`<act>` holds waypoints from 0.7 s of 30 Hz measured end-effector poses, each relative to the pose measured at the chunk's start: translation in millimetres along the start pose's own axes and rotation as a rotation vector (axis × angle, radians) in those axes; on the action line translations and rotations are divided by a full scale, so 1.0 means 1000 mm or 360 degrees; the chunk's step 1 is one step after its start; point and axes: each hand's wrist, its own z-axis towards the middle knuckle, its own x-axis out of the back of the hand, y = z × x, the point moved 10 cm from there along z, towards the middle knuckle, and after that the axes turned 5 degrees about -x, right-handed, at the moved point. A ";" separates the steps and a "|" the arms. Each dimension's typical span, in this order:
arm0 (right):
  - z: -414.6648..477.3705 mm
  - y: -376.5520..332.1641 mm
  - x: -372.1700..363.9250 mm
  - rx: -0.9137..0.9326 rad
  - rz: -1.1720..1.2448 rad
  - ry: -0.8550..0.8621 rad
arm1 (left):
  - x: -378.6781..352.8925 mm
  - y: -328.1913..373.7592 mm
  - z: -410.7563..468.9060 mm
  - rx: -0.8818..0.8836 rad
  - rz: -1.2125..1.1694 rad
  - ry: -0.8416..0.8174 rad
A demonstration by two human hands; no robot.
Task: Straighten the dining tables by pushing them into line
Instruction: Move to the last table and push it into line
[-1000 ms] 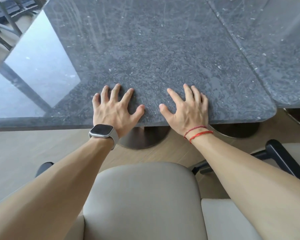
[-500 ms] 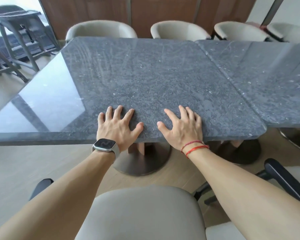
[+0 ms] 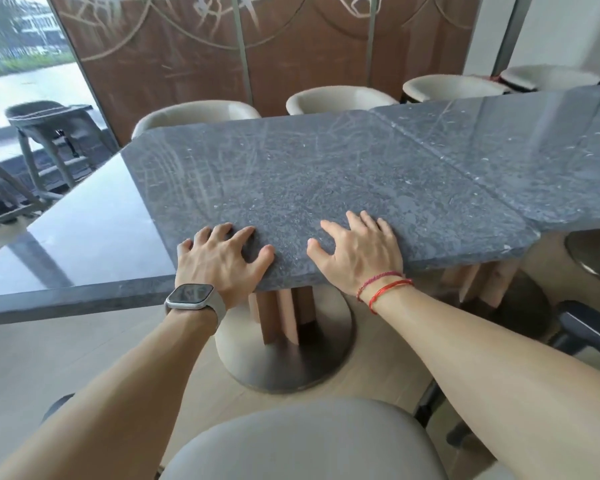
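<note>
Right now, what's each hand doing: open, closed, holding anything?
Left hand: open, fingers spread, pressed on the table near its edge, gripping nothing.
Right hand: open, flat on the same tabletop, holding nothing.

Left hand [image 3: 219, 261] and right hand [image 3: 359, 256] palm-down, fingers [image 3: 355, 218] spread, both arms outstretched

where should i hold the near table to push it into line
Take the near table at its near long edge, from the chair side, as both hands do now: palms flat on top, spread apart. The slab is flat and smooth, so the edge is probably the only purchase. Its near edge sits off the neighbouring table.
</note>
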 end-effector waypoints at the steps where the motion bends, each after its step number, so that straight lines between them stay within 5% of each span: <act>1: 0.001 -0.001 -0.001 0.0004 -0.0001 -0.0004 | 0.001 -0.001 0.000 -0.0003 0.0009 0.0010; 21: 0.004 -0.003 -0.004 0.0044 -0.0029 -0.0097 | 0.000 0.001 0.003 -0.0007 0.0007 -0.0019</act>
